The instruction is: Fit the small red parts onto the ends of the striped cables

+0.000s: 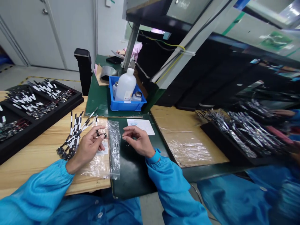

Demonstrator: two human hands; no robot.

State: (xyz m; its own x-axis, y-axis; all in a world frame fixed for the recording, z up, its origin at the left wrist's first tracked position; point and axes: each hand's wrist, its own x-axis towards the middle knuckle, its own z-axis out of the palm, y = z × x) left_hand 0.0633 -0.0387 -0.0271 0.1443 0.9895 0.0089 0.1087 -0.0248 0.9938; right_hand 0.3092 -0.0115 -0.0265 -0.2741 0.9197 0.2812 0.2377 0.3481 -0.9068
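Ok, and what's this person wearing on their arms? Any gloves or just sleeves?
Both arms are in long, bright blue sleeves of a smock-like garment. The left sleeve gathers into an elastic cuff at the wrist; the right sleeve ends in a snug, narrow blue cuff. The left hand and right hand are bare.

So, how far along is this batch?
Looks done: rows of small cabled boards lie in the black tray on the left. In hand: the left hand pinches a small black part; the right hand has its fingertips together, nothing clear in them. Left: a loose bunch of cabled boards on the table.
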